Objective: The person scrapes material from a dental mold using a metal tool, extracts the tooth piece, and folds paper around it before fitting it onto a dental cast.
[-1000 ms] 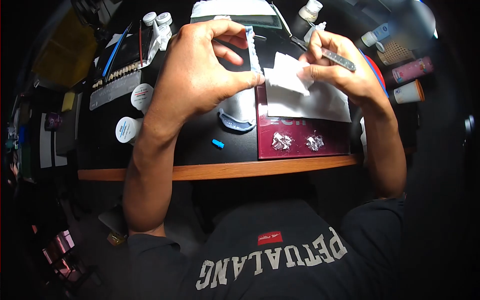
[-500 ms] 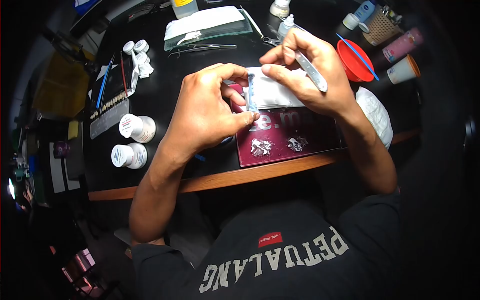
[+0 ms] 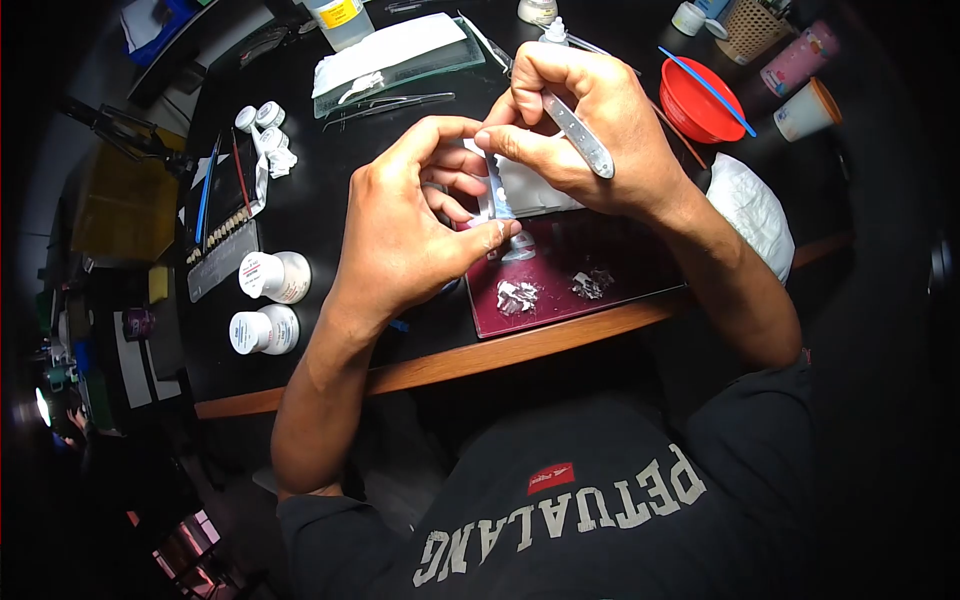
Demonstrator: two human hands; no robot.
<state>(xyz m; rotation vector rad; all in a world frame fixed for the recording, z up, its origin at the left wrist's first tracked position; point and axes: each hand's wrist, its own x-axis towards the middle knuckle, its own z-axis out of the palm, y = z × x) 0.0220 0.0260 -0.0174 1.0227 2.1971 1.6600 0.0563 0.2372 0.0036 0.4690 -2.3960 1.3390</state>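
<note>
My left hand (image 3: 408,220) is curled round a thin bluish-white strip (image 3: 499,190), its thumb at the lower end and a finger at the top. The fingers of my right hand (image 3: 590,125) are pinched on a silver metal tool (image 3: 580,137), whose handle points down to the right; its working tip is hidden. My right fingertips meet the strip's top end. Under the hands lie a white sheet (image 3: 540,192) and a dark red board (image 3: 620,268) with two small heaps of white flakes (image 3: 516,296).
Two white-lidded jars (image 3: 275,277) stand left of my left arm. Behind are tweezers (image 3: 390,103) and a glass plate (image 3: 470,62) with white paper. A red bowl (image 3: 700,98) and a cup (image 3: 806,110) are at the right, near crumpled white tissue (image 3: 750,212).
My right hand has moved left with the tool, its fingertips now at the strip's top end. The view has shifted slightly, and my left hand still holds the strip.
</note>
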